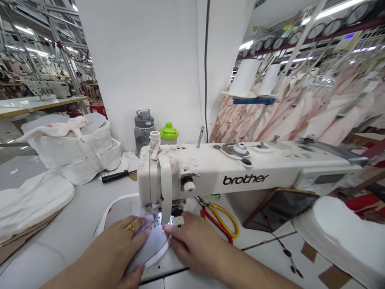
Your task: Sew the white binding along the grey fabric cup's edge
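Note:
A grey fabric piece with a white edging (158, 239) lies on the bed of a white sewing machine (204, 166), partly under its lit needle area. My left hand (128, 239), with a gold ring, rests flat on the piece left of the needle, fingers stretched out and thumb apart. On the needle's right, my right hand (197, 243) has its fingers together at the edge of the piece, fingertips close to the presser foot. Its lower fingers are partly hidden. The far part of the piece passes behind the machine head.
Red-and-yellow-handled scissors (224, 220) lie behind my right hand. A phone (276, 208) leans under the machine arm. White padded pieces are stacked left (72, 148) and right (345, 237). A black-handled tool (116, 176) and a grey bottle (144, 128) stay behind the machine head.

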`<state>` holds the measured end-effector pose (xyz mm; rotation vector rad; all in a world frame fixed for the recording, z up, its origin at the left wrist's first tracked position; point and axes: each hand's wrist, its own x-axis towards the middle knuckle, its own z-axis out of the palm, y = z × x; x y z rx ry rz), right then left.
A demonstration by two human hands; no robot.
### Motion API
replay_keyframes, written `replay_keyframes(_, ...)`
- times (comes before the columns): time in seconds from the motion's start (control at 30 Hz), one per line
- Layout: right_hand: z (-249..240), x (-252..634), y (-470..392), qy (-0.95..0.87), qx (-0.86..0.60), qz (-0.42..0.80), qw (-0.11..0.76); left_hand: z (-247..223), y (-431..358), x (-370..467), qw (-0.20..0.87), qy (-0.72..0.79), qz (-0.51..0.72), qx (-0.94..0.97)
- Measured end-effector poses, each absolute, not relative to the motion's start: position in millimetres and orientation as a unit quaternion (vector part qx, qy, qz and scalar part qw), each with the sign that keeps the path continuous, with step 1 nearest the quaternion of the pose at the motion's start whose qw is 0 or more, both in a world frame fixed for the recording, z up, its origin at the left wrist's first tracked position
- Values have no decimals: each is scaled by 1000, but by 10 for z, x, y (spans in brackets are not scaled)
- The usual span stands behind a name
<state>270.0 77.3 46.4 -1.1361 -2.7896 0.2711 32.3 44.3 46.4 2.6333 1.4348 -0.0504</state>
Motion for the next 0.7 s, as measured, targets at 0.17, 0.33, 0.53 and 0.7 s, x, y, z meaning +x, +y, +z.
replay_keyframes(0.17, 494, 2709, 786, -926, -355, 111, 61, 510, 473, 258, 87, 480, -3, 873)
replay_keyframes(0.33, 500, 2691, 737, -926, -356, 112, 48, 452, 505, 188, 45, 458, 59, 886)
replay_keyframes(0.53, 428, 2652, 665, -925, -359, 106, 68, 349, 582, 73, 45, 427, 98, 898)
replay_keyframes(0.7, 441, 2602, 647, -922, -368, 109, 43, 430, 661, 46, 70, 397, 86, 911)
